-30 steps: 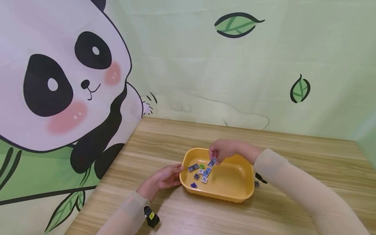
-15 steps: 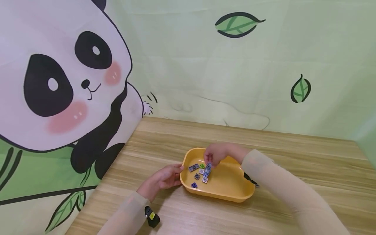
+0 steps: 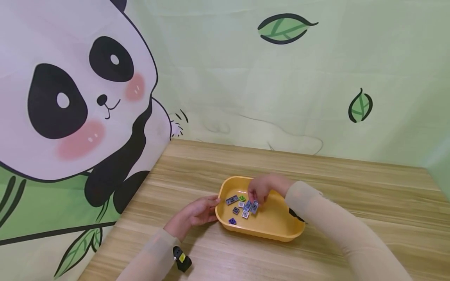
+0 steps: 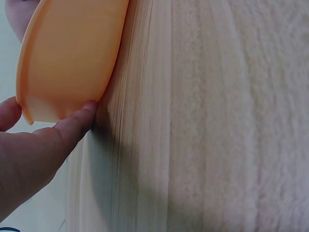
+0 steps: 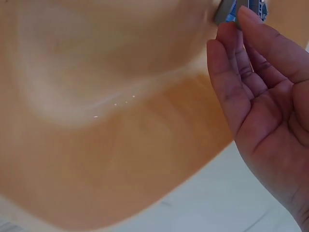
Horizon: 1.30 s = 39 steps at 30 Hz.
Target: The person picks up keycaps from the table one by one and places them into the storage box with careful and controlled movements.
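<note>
My left hand (image 3: 200, 210) grips the left end of a yellow plastic tray (image 3: 260, 234); in the left wrist view its fingers and thumb close on the tray's rim and outer wall. Over the tray's inside, my right hand (image 3: 261, 187) pinches a grey-blue rectangular toy brick (image 3: 254, 207) at its far end. That brick lies low, close beside a blue patterned brick (image 3: 247, 205). The right wrist view shows the fingertips of the right hand (image 5: 270, 101) at the brick (image 5: 240, 6), which is partly cut off by the frame's top edge.
Around them in the tray's left half lie a long grey brick (image 3: 232, 200), a green one (image 3: 242, 198), two whitish ones, a dark grey one (image 3: 236, 210) and a dark blue one (image 3: 232, 221). The wooden table (image 3: 197, 164) meets a panda-printed cloth backdrop (image 3: 225, 78).
My right hand has brought the grey-blue brick down, first leftward over the blue patterned brick, then slightly right to beside it. The left hand and the tray look unchanged.
</note>
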Each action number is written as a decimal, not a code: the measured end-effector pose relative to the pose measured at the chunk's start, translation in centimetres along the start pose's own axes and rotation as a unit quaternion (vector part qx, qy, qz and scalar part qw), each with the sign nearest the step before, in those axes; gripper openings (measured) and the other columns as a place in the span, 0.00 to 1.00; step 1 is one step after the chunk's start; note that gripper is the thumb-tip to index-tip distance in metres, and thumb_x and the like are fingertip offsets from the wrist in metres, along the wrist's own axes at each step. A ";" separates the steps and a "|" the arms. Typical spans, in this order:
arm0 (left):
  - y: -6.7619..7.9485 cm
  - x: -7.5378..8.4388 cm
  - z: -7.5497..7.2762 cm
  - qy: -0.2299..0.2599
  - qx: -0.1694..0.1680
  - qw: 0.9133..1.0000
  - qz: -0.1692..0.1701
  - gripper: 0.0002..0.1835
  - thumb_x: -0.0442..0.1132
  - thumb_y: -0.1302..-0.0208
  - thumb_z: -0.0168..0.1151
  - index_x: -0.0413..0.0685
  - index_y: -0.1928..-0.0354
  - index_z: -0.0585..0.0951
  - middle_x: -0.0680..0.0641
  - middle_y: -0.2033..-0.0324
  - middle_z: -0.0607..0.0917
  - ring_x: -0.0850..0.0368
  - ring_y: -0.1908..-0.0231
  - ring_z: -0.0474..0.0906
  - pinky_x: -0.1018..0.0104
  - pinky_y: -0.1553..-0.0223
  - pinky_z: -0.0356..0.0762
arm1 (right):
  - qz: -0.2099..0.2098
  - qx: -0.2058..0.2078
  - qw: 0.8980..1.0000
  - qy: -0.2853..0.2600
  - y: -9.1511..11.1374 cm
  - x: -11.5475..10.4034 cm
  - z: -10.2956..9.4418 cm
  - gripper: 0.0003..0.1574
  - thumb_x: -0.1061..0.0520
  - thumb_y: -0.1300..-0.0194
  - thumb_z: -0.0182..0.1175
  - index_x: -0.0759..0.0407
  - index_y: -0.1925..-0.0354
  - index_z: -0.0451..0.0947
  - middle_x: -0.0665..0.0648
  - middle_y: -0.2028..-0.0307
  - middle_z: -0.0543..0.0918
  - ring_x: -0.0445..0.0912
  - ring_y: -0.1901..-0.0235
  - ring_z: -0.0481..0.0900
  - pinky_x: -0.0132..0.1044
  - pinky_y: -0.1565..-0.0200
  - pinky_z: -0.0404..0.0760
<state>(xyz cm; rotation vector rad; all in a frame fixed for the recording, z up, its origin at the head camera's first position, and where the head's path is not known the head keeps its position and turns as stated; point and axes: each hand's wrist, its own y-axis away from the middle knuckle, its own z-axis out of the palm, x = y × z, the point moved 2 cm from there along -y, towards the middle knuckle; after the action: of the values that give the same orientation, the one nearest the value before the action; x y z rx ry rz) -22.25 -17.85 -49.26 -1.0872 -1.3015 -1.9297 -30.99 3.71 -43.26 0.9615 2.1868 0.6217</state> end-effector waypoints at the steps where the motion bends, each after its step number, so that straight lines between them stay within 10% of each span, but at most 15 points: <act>1: 0.0 0.0 0.0 0.000 -0.001 1.000 0.000 0.32 0.39 0.19 0.42 0.33 0.21 0.50 0.32 0.28 0.67 0.57 0.45 0.75 0.52 0.31 0.71 | 0.007 0.000 1.000 0.000 0.0 0.1 0.1 0.13 0.73 0.44 0.66 0.58 0.64 0.81 0.47 0.68 0.79 0.38 0.70 0.73 0.25 0.66 0.76; 39: -0.1 -0.1 0.0 -0.002 -0.003 1.000 -0.002 0.33 0.40 0.19 0.41 0.33 0.20 0.49 0.32 0.27 0.67 0.58 0.45 0.75 0.54 0.31 0.70 | 0.047 0.059 0.997 -0.030 -1.5 0.4 1.8 0.12 0.71 0.42 0.69 0.56 0.69 0.79 0.49 0.69 0.77 0.42 0.70 0.73 0.30 0.66 0.74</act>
<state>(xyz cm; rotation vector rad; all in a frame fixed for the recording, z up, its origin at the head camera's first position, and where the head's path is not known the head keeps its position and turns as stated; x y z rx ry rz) -22.29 -17.84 -49.44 -1.0942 -1.3008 -1.9365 -30.61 3.42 -45.55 1.1353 2.1552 0.5035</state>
